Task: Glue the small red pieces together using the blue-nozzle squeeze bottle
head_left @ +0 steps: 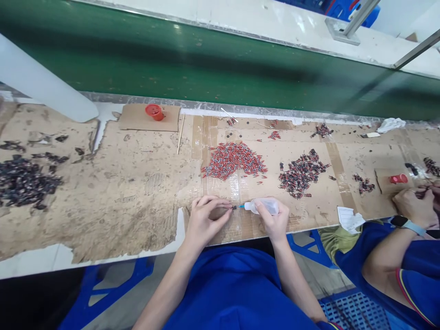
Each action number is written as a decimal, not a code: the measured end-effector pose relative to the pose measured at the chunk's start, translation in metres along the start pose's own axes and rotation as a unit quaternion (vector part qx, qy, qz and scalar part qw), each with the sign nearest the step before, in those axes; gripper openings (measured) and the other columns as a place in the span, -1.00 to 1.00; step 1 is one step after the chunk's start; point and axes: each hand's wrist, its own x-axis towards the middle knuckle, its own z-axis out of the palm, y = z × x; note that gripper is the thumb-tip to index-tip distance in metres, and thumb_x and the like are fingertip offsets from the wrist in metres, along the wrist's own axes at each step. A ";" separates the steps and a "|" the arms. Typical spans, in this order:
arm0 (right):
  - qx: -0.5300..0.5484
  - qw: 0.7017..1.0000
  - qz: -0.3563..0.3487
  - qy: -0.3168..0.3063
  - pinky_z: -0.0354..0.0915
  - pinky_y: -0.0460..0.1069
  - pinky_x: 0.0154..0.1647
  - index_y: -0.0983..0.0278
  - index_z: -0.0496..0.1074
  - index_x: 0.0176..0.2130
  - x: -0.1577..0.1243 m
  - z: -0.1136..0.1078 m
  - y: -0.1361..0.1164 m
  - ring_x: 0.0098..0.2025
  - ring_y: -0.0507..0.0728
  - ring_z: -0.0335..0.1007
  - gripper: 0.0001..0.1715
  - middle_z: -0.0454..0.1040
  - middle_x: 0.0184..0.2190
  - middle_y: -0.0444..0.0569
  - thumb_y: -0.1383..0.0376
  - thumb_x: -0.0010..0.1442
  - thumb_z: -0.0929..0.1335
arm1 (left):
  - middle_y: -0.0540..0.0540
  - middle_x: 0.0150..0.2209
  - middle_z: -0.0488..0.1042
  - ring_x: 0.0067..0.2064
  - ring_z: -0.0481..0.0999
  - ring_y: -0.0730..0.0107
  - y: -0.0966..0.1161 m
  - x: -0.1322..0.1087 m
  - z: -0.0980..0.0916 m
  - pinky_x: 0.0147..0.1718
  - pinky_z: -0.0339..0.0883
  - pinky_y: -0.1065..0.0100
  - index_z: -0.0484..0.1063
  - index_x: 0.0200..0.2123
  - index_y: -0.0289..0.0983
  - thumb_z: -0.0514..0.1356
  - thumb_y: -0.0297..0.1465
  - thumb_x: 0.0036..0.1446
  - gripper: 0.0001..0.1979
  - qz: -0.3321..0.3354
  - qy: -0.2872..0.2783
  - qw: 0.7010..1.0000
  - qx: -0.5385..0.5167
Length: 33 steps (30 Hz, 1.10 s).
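Note:
Between thumb and fingertips, my left hand (pixel 206 217) pinches a small dark part (pixel 234 207). My right hand (pixel 277 220) is closed around a clear plastic squeeze bottle (pixel 270 206), tipped on its side. The bottle's thin blue needle tip (pixel 241 206) points left, close to the small part; whether they touch I cannot tell. Just beyond my hands lies a heap of small red-and-silver parts (pixel 233 160). To its right is a pile of red parts with black pieces on them (pixel 302 174).
Cardboard (pixel 161 183) covers the bench. A black pile (pixel 27 178) lies far left. An orange-red cup (pixel 154 112) and a thin stick (pixel 180 134) stand and lie behind. A green conveyor belt (pixel 206 64) runs along the back. At right, a co-worker's hands (pixel 415 204) are near another red cup (pixel 398 178).

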 end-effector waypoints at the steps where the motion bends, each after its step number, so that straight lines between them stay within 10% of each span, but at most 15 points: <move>1: 0.012 1.000 0.002 0.005 0.24 -0.09 -0.58 0.29 0.49 -0.55 0.000 -0.001 0.002 -0.60 0.04 0.30 -0.75 0.46 -0.65 -0.11 0.16 -0.06 0.46 | 0.04 -0.37 0.65 -0.22 0.55 0.24 0.000 0.000 0.000 -0.08 0.19 0.12 0.54 -0.34 -0.14 0.29 -0.38 0.06 -0.95 0.004 -0.001 1.000 0.000; 8: 0.111 0.990 -0.020 0.088 0.21 -0.10 -0.58 0.30 0.48 -0.36 0.005 -0.011 0.009 -0.56 0.02 0.33 -0.69 0.49 -0.52 -0.11 0.13 -0.06 0.48 | 0.03 -0.35 0.64 -0.20 0.53 0.22 -0.003 -0.001 0.001 -0.11 0.19 0.14 0.51 -0.18 -0.12 0.28 -0.41 0.08 -0.81 0.039 -0.003 0.999 0.002; 15: -0.058 0.990 -0.122 -0.036 0.42 0.03 -0.30 0.24 0.46 -0.22 0.014 0.019 -0.015 -0.32 0.14 0.50 -0.65 0.59 -0.31 -0.01 0.17 -0.02 0.49 | -0.07 -0.29 0.57 -0.16 0.44 0.21 -0.009 -0.003 0.009 -0.14 0.28 0.16 0.54 -0.20 -0.16 0.22 -0.35 0.19 -0.88 0.090 0.034 0.995 0.014; 21: -0.276 0.914 -0.295 -0.046 0.33 0.19 -0.02 0.18 0.56 -0.22 0.045 0.001 -0.019 -0.10 0.23 0.37 -0.82 0.59 -0.22 0.02 0.30 0.26 0.33 | -0.10 -0.27 0.51 -0.15 0.39 0.21 -0.011 -0.003 0.011 -0.15 0.35 0.17 0.54 -0.18 -0.16 0.20 -0.37 0.22 -0.86 0.121 0.070 0.990 0.012; 29: -0.452 0.828 -0.304 -0.137 0.34 0.13 -0.16 0.22 0.57 -0.31 0.060 -0.019 -0.012 -0.23 0.23 0.29 -0.79 0.54 -0.34 0.05 0.38 0.26 0.32 | -0.12 -0.20 0.53 -0.12 0.42 0.22 -0.018 -0.004 0.006 -0.12 0.39 0.14 0.51 -0.14 -0.19 0.18 -0.38 0.24 -0.84 0.113 0.052 0.992 -0.007; 33: -0.367 0.874 -0.294 -0.120 0.36 0.13 -0.14 0.23 0.56 -0.23 0.047 -0.019 -0.019 -0.20 0.23 0.36 -0.74 0.53 -0.31 0.08 0.36 0.29 0.27 | -0.11 -0.23 0.55 -0.12 0.44 0.22 -0.019 -0.004 0.006 -0.10 0.40 0.13 0.54 -0.25 -0.18 0.16 -0.42 0.24 -0.86 0.095 0.057 0.994 -0.009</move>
